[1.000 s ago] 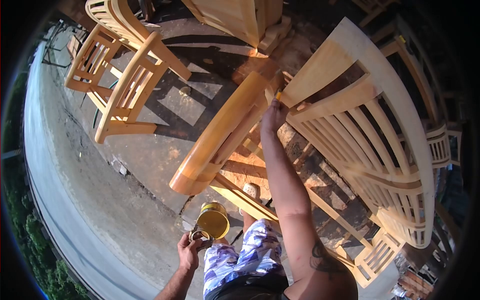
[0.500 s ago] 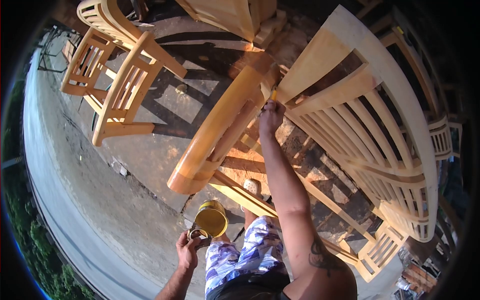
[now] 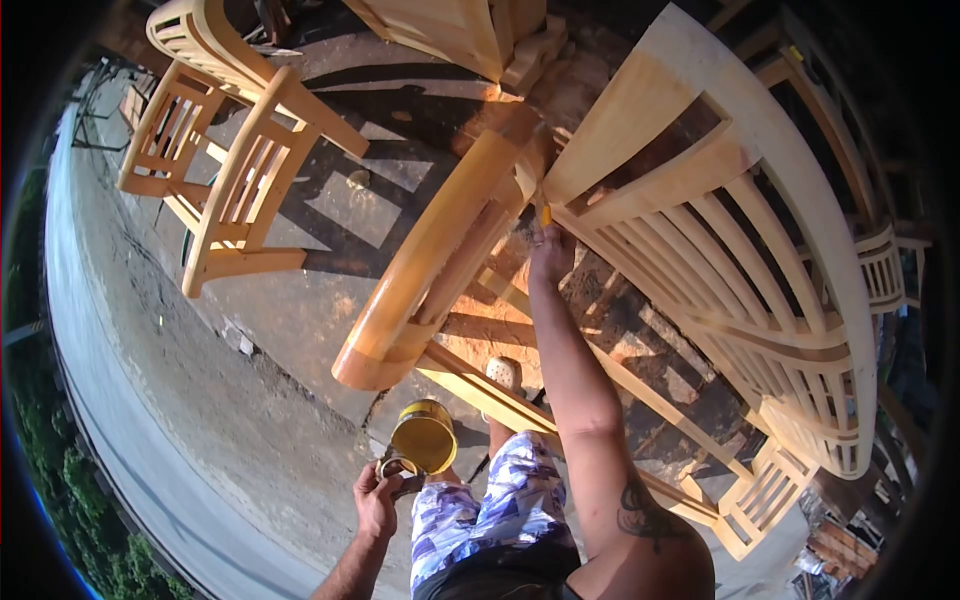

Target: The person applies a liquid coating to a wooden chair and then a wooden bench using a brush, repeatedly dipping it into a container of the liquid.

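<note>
My left hand [image 3: 376,503], at the lower middle, is closed on a yellow can [image 3: 424,442] by a loop-shaped handle at its side. The can's open mouth faces up toward me. My right hand [image 3: 551,254] reaches forward, its fingers wrapped round a paintbrush [image 3: 546,215] with a yellow handle. The brush's tip is at the inner corner where a wide, glossy wooden armrest [image 3: 430,255] meets the slatted backrest [image 3: 700,235] of a large bench. Bristles are hard to make out there. The armrest looks darker and shinier than the pale backrest.
A slatted wooden chair [image 3: 245,170] stands at the upper left. Pale wooden rails [image 3: 660,410] of the bench frame run in front of my legs. A wooden panel [image 3: 440,35] and more furniture [image 3: 880,270] stand behind. A grey road [image 3: 110,400] runs along the left.
My right hand and the brush have moved slightly down, closer to me, along the armrest's inner side. My left hand with the can has hardly moved.
</note>
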A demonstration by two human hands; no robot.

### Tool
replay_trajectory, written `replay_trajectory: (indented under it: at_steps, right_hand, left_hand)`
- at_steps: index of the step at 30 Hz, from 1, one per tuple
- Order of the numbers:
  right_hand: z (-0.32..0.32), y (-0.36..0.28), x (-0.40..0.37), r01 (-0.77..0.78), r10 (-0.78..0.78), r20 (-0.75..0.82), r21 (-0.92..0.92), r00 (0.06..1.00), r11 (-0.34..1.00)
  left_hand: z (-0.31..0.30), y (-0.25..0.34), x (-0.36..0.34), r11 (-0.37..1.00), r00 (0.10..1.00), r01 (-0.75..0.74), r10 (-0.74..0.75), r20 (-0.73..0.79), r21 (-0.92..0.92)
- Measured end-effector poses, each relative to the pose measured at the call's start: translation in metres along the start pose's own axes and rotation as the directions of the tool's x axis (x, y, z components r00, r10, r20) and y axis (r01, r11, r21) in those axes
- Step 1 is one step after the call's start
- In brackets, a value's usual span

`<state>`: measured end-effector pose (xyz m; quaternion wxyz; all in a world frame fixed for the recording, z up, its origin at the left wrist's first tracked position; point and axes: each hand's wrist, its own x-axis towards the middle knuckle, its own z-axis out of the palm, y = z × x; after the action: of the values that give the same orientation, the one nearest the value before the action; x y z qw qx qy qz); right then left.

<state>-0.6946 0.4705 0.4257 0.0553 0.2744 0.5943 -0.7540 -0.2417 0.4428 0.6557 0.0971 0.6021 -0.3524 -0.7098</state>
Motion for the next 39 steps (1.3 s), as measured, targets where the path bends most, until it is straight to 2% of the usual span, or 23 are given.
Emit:
replay_trajectory:
  at_steps: [2, 5, 8, 12, 16, 19, 20, 23, 26, 30, 33, 34, 39]
  right_hand:
    - [-0.005, -0.005, -0.002, -0.084, 0.082, -0.046, -0.040, 0.996, 0.996]
    - [-0.001, 0.011, 0.024, -0.089, 0.078, 0.086, 0.122, 0.993, 0.989]
    - [0.013, 0.003, 0.044, -0.150, 0.127, 0.214, 0.094, 0.968, 0.984]
    - [-0.013, -0.017, 0.028, -0.057, 0.034, 0.215, 0.103, 0.976, 0.993]
    - [-0.056, 0.005, 0.032, -0.161, 0.162, 0.086, -0.016, 0.983, 0.987]
    - [-0.047, 0.020, 0.047, -0.238, 0.225, 0.144, 0.082, 0.964, 0.968]
    - [-0.033, 0.020, 0.051, -0.213, 0.202, 0.135, 0.076, 0.970, 0.974]
    - [-0.007, 0.039, 0.089, -0.289, 0.201, 0.350, 0.220, 0.915, 0.932]
    - [-0.017, 0.044, 0.094, -0.216, 0.202, 0.308, 0.011, 0.930, 0.976]
    - [-0.022, 0.023, 0.075, -0.196, 0.180, 0.212, 0.058, 0.960, 0.979]
    - [-0.015, 0.039, 0.088, -0.244, 0.208, 0.294, 0.092, 0.933, 0.965]
    - [-0.011, 0.041, 0.093, -0.293, 0.280, 0.188, 0.043, 0.941, 0.955]
    - [-0.009, 0.029, 0.086, -0.186, 0.182, 0.149, 0.010, 0.972, 0.983]
  left_hand:
    - [-0.001, -0.001, 0.001, 1.000, 1.000, -0.004, 0.005, -0.009, 0.012]
    - [-0.003, -0.001, 0.001, 1.000, 1.000, 0.003, -0.003, -0.016, 0.017]
    - [-0.002, 0.001, 0.001, 1.000, 1.000, 0.004, -0.003, -0.017, 0.009]
    - [-0.001, 0.000, 0.001, 1.000, 1.000, -0.014, 0.014, -0.020, 0.005]
    - [0.000, -0.001, 0.003, 1.000, 1.000, 0.001, -0.001, -0.005, 0.010]
    - [-0.006, -0.004, 0.008, 0.999, 1.000, 0.014, -0.014, 0.010, 0.034]
    - [-0.001, -0.001, 0.006, 0.999, 1.000, 0.021, -0.021, 0.002, 0.040]
    - [0.007, -0.005, 0.012, 0.999, 1.000, 0.013, -0.013, -0.014, 0.049]
    - [0.008, -0.006, 0.009, 0.998, 1.000, 0.027, -0.027, -0.005, 0.053]
    - [0.010, -0.010, 0.016, 0.998, 1.000, 0.029, -0.029, -0.001, 0.054]
    - [0.013, -0.010, 0.019, 0.997, 0.999, 0.026, -0.027, 0.018, 0.072]
    - [0.017, -0.007, 0.019, 0.997, 0.999, 0.029, -0.030, 0.017, 0.067]
    - [0.022, -0.006, 0.021, 0.996, 1.000, 0.021, -0.021, -0.001, 0.084]
